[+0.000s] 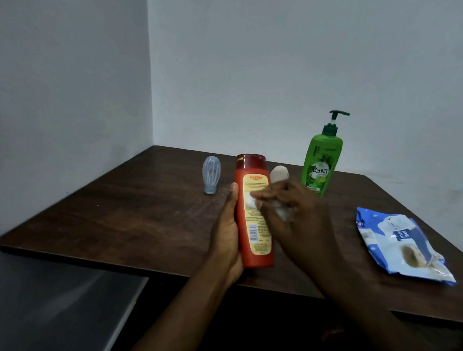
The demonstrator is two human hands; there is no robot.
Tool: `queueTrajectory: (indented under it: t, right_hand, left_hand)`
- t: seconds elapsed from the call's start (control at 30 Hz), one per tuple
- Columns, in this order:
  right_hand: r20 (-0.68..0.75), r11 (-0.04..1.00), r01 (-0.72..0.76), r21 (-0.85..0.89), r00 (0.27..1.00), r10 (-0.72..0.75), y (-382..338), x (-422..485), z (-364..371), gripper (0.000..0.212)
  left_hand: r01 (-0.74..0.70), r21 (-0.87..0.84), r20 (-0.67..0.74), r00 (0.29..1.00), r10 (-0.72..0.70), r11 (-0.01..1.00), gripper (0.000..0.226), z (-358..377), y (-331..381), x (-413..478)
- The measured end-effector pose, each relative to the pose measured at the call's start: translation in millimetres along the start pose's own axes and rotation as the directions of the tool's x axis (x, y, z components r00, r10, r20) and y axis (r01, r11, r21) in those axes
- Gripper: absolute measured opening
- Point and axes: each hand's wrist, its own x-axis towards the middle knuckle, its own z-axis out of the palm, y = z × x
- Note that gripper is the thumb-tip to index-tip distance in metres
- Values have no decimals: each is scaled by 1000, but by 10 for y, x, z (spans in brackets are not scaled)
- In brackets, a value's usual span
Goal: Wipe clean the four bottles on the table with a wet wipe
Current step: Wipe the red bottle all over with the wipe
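**Red bottle held and wiped over a dark table**

The table point(132, 224) is the biggest thing here, a dark brown wooden top pushed into the corner of two pale walls point(256, 70).

Next in size is the wipes pack point(400, 243), blue and white, lying flat and crumpled near the table's right edge, well apart from the bottles.

The green bottle point(321, 163) stands upright toward the back right, with a dark green pump on top and a leafy label reading "Vatika".

The red bottle point(252, 210) is lifted off the table, near its front edge, roughly upright with its cap end up and its yellow back label facing the camera. The left hand point(229, 236) is wrapped around its left side and lower half, thumb up along the edge, gripping it.

The right hand point(292, 215) reaches across from the right, blurred, its fingers closed around a white wipe point(282, 210) and pressing it against the middle of the yellow label.

Behind the right hand, a beige bottle point(279, 173) shows only its rounded top, between the red and green bottles.

Smallest is the clear bottle point(211, 177), bluish, egg-shaped, standing alone to the left of the red one.
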Motion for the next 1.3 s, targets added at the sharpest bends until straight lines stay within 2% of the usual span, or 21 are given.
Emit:
queueTrajectory:
  t: [0.13, 0.2, 0.27, 0.33, 0.43, 0.53, 0.6, 0.7, 0.8, 0.87, 0.9, 0.97, 1.07, 1.13, 1.17, 1.2, 1.3]
  right_hand:
    - [-91, 1000, 10, 8, 996, -10, 61, 388, 5, 15]
    - [-122, 999, 6, 43, 993, -1, 64, 513, 22, 15]
    - [-142, 1000, 28, 9, 989, -26, 60, 555, 60, 15]
    - [-140, 992, 96, -81, 984, -107, 18, 518, 135, 17]
    - [-66, 967, 209, -142, 973, -220, -40, 424, 258, 19]
    - [-74, 959, 233, -161, 966, -247, -18, 395, 261, 20]
    - [-185, 982, 161, -98, 967, -177, 28, 420, 183, 15]
    - [-276, 986, -73, 150, 955, 113, 94, 450, 81, 14]
    - [-156, 874, -308, 376, 909, 387, 185, 454, 74, 15]
    - [-83, 769, -383, 511, 869, 488, 220, 463, 67, 15]
    - [-78, 746, -388, 541, 860, 504, 221, 464, 65, 15]
    - [-135, 791, -340, 509, 876, 464, 192, 432, 80, 16]
    - [-218, 944, -145, 298, 952, 215, 143, 281, 123, 16]
    - [-214, 985, -23, 169, 975, 59, 172, 190, 146, 17]
    - [-217, 981, -37, 188, 973, 78, 198, 182, 144, 17]
    - [-221, 959, -96, 266, 962, 157, 214, 201, 132, 16]
    - [-144, 794, -306, 525, 887, 438, 237, 306, 102, 16]
  left_hand:
    - [-98, 273, -50, 992, 116, 957, 46, -92, -7, 106]
    - [-124, 361, -35, 989, 146, 924, 53, -95, 14, 128]
    - [-183, 450, -2, 978, 206, 874, 63, -58, 10, 127]
    - [-264, 481, 46, 960, 276, 836, 60, -52, 4, 137]
    - [-310, 551, 73, 943, 325, 775, 41, -76, -8, 151]
    - [-331, 607, 105, 935, 340, 723, 39, -97, -7, 143]
    - [-336, 575, 100, 934, 343, 746, 38, -70, 30, 117]
    - [-328, 609, 109, 936, 333, 722, 54, -80, 28, 116]
    - [-322, 612, 109, 939, 325, 723, 47, -88, 23, 118]
    - [-312, 615, 114, 944, 311, 724, 45, -72, 26, 116]
    - [-312, 616, 116, 944, 309, 723, 44, -51, 29, 99]
    - [-309, 619, 108, 944, 311, 722, 45, -49, 21, 111]
    - [-294, 607, 73, 946, 316, 739, 51, -36, 17, 114]
    - [-281, 592, 48, 948, 314, 756, 50, -49, 25, 129]
    - [-274, 594, 41, 949, 312, 756, 48, -44, 32, 127]
    - [-272, 600, 40, 950, 311, 752, 47, -42, 31, 128]
    - [-263, 609, 25, 949, 313, 748, 52, -25, 19, 119]
